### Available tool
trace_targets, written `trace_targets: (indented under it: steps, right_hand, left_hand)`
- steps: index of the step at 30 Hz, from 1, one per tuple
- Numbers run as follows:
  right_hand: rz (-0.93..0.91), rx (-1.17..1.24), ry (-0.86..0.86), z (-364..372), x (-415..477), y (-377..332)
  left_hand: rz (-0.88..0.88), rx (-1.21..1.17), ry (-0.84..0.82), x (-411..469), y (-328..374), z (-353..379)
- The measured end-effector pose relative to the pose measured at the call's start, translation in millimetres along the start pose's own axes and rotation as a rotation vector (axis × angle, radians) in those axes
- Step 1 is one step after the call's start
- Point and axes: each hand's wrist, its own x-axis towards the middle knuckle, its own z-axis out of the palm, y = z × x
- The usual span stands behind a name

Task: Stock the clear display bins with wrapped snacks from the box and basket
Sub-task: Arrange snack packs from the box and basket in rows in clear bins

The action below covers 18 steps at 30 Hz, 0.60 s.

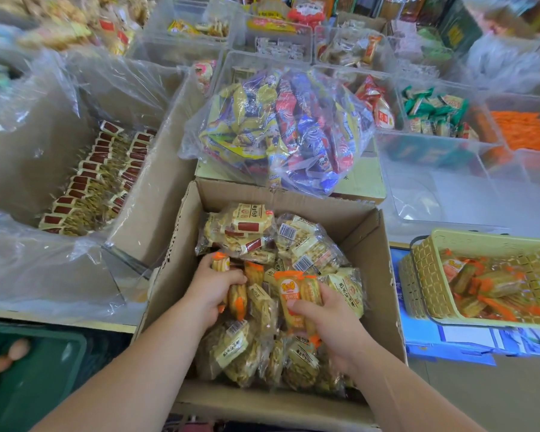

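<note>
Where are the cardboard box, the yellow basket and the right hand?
cardboard box (368,244): head view, inner right wall.
yellow basket (418,269): head view, woven left wall.
right hand (328,322): head view, back of the hand.

Both hands in cardboard box (368,244): left hand (211,289), right hand (328,322) each gripping orange-wrapped snacks (290,294).

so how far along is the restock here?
Done: the far clear bins already hold snacks. In hand: left hand and right hand each grip orange-wrapped packs inside the cardboard box. Left: the box is still heaped, the yellow basket holds more orange packs, and the near clear bin looks empty.
</note>
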Motion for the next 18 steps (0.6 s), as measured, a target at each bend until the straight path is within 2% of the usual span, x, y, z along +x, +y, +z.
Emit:
trace_targets:
  steps: [8,12,18]
  right_hand:
    - [0.021,-0.007,-0.018,0,-2,-1]
    - [0.015,-0.022,-0.019,-2,-1,-1]
    - [-0.002,-0.094,-0.023,-4,0,1]
  left_hand:
    - [-0.081,0.170,-0.143,-11,-1,-4]
    - [-0.108,0.384,-0.107,-9,-11,5]
    - [-0.098,0.568,-0.101,2,-16,11]
